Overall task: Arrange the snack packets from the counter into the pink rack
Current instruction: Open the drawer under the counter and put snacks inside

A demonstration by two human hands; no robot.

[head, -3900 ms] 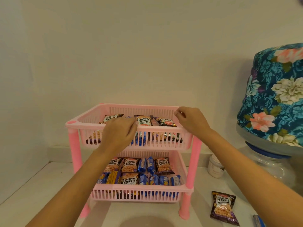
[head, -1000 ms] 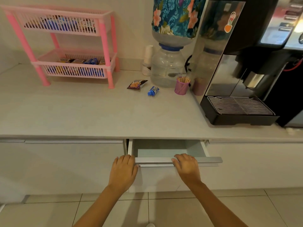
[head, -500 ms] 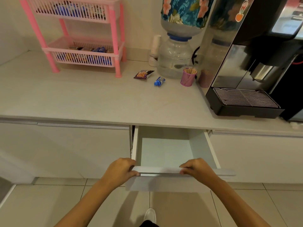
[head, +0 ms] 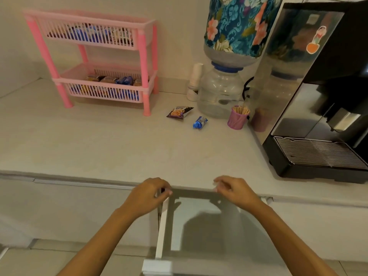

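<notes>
The pink rack (head: 142,49) stands at the back left of the counter (head: 111,144), both tiers holding several snack packets. Two packets lie loose on the counter to its right: a dark salted-peanuts packet (head: 179,112) and a small blue packet (head: 200,122). My left hand (head: 150,194) hovers at the counter's front edge over the left corner of an open drawer (head: 201,226), fingers curled in with nothing in them. My right hand (head: 234,190) is level with it over the drawer's right part, fingers loosely bent and apart, holding nothing. The drawer's inside shows no contents.
A water bottle with a floral cover (head: 231,36) sits on a clear base (head: 220,92) behind the loose packets. A purple cup of sticks (head: 238,118), a stack of white cups (head: 196,80) and a black coffee machine (head: 318,152) fill the right side.
Both hands have let go of the drawer front and risen to the counter's edge. The drawer stands pulled far out. The view has shifted closer to the counter.
</notes>
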